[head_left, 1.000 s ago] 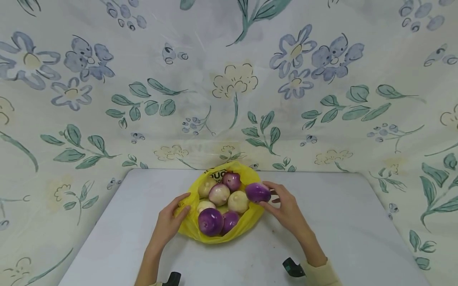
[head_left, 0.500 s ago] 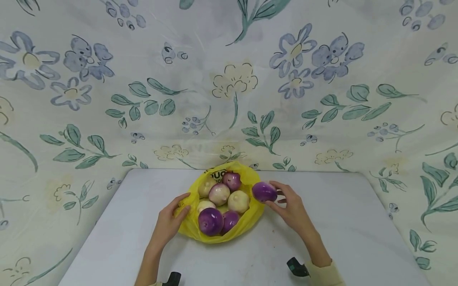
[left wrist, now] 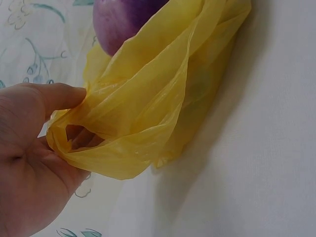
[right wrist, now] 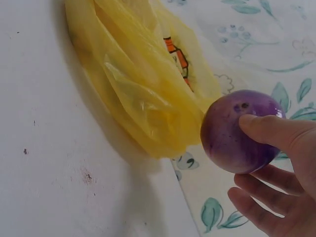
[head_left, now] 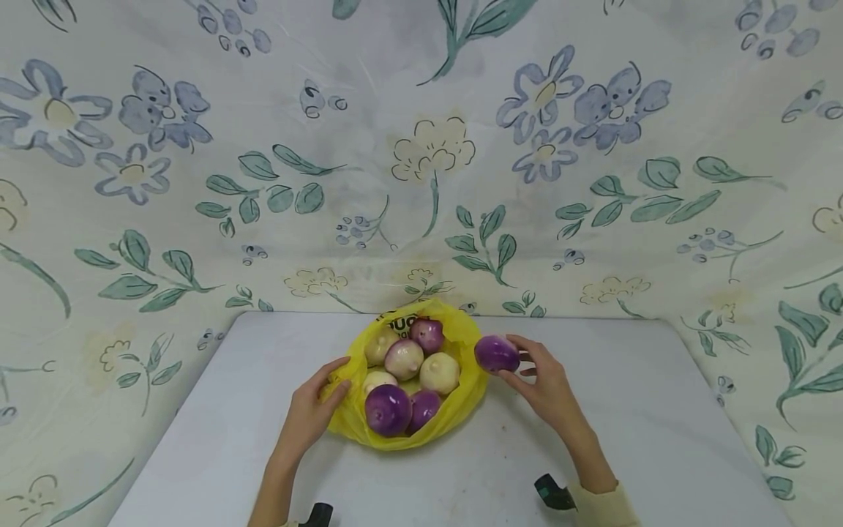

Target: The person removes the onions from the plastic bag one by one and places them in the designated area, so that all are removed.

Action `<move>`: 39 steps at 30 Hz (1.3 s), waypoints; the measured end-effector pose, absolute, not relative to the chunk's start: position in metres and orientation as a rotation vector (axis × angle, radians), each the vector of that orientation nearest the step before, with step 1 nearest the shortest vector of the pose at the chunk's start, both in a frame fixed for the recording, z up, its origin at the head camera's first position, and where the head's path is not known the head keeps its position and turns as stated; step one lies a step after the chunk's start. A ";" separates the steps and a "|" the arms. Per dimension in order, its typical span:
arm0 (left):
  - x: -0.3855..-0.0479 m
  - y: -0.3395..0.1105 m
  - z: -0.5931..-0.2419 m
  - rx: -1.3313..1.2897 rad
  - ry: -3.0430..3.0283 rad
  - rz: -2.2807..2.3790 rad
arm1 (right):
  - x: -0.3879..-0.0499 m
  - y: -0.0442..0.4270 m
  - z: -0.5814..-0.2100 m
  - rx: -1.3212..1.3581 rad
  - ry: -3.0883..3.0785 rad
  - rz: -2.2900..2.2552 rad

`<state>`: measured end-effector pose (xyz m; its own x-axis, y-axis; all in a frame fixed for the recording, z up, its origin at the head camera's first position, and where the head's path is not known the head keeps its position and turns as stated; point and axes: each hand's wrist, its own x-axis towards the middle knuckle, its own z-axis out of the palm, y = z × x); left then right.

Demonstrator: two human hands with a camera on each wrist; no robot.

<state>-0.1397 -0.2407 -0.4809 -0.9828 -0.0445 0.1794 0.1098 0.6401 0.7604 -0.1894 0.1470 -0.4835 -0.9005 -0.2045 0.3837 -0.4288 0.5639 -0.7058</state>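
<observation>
A yellow plastic bag sits wide open on the table, holding several round turnips, some glossy purple and some pale. My left hand holds the bag's left rim; in the left wrist view the thumb lies on the outer plastic, with the fingers partly hidden behind the thin film. Just past the bag's right rim, my right hand grips a purple turnip between thumb and fingers. The right wrist view shows the thumb pressed on the turnip near small dark spots, and the lower fingers free of it.
The white table bears a few small dark specks in front of the right hand. A flowered cloth hangs behind and around the table. Black wrist devices sit at both sleeves.
My right hand has moved right with the purple turnip, from over the bag's right rim to beside it. The left hand and the bag have stayed in place.
</observation>
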 end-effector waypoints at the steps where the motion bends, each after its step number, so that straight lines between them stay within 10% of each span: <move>1: -0.140 -0.241 -0.481 -0.055 -2.677 -1.260 | -0.190 0.148 -0.484 0.524 -2.539 1.257; 39: -0.151 -0.248 -0.477 -0.086 -2.680 -1.275 | -0.206 0.166 -0.490 0.414 -2.581 1.205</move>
<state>-0.1511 -0.2475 -0.4769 -0.9835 -0.0215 0.1794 0.1256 0.6323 0.7644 -0.2057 0.1658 -0.4902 -0.9249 -0.1447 0.3515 -0.3624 0.6151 -0.7003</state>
